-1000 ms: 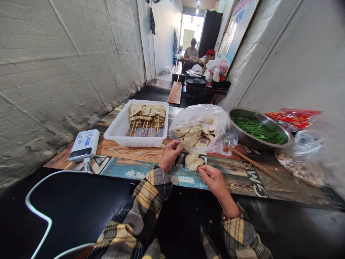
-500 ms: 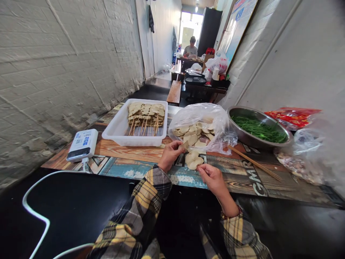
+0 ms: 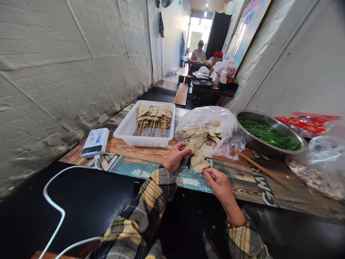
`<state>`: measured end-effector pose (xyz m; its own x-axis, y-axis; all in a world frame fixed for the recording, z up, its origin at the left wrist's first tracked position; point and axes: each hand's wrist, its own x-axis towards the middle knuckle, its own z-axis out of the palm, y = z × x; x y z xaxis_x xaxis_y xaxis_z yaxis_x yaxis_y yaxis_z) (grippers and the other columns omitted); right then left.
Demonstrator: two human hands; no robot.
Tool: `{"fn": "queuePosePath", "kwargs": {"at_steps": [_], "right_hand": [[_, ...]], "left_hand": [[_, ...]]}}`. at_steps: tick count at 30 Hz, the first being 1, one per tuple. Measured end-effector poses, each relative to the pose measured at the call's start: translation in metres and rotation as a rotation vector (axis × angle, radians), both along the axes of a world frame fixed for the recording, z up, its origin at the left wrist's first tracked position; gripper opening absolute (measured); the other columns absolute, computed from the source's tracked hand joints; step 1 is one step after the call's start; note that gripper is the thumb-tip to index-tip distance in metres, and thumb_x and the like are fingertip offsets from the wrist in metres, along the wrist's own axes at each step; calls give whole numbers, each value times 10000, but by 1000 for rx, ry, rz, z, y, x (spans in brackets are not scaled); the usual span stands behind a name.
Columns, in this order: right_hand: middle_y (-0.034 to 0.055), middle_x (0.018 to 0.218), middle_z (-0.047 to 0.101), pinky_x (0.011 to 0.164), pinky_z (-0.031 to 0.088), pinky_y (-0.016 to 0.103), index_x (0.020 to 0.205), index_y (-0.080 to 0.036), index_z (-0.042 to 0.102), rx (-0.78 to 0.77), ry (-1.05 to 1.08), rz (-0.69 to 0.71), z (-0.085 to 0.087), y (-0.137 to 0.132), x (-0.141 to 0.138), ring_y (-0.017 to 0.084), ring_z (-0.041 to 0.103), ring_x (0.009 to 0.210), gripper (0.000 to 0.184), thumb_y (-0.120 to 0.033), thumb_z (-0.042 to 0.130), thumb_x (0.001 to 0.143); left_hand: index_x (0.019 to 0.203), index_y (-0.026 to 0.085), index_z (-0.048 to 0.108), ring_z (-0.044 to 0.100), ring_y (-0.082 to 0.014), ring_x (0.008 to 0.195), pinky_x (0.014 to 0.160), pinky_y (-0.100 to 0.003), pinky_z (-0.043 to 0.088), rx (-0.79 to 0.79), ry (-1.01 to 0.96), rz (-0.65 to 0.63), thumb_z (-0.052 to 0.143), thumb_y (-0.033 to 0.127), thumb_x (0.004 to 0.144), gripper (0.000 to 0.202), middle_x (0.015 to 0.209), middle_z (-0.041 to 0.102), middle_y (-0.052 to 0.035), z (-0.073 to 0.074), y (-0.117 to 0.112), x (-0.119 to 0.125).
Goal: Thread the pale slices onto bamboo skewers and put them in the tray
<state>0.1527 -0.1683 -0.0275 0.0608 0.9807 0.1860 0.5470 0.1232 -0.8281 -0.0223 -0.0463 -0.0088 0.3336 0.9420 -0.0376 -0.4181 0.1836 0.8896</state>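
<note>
My left hand (image 3: 176, 156) pinches a thin round beige slice (image 3: 192, 147) by its edge, in front of the plastic bag. In my right hand (image 3: 217, 181), thumb and fingers close on the lower end of a skewer of overlapping beige slices (image 3: 199, 163); most of the stick is hidden. The skewered slices hang just below the slice in my left hand. Behind them lies a clear plastic bag (image 3: 215, 117), open toward me, with many loose slices (image 3: 198, 135) inside. At its left, a white plastic tub (image 3: 122, 131) holds stacked skewers of slices (image 3: 155, 113), sticks pointing toward me.
Bare skewers (image 3: 265, 169) lie on the wood-patterned table (image 3: 134, 153). To the right are a steel bowl of green stalks (image 3: 269, 135), a red bag (image 3: 309, 120) and another clear bag (image 3: 320, 172). A white device (image 3: 95, 142) with a cable sits left. A person (image 3: 198, 52) sits far back.
My view has turned slightly left, so the scene sits farther right. The slice in my left hand now shows its broad face. Both hands keep their holds.
</note>
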Motion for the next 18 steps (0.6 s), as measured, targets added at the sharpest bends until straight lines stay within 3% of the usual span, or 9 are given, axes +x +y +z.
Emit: {"fn": "queuePosePath", "kwargs": {"at_steps": [5, 18], "right_hand": [[-24, 502, 509, 470, 364, 222, 790, -170, 680, 42, -76, -22, 1, 0, -3, 122, 475, 454, 328, -415, 492, 900], [-14, 507, 537, 472, 380, 231, 803, -176, 689, 67, -97, -11, 3, -2, -4, 131, 494, 450, 323, -400, 482, 907]], "left_hand": [[829, 146, 611, 580, -87, 539, 483, -188, 380, -22, -4, 28, 807, 364, 606, 368, 686, 620, 9, -1, 0, 2], [739, 138, 663, 592, -101, 561, 523, -209, 434, -65, -38, 23, 804, 327, 594, 277, 678, 638, -15, -1, -1, 2]]}}
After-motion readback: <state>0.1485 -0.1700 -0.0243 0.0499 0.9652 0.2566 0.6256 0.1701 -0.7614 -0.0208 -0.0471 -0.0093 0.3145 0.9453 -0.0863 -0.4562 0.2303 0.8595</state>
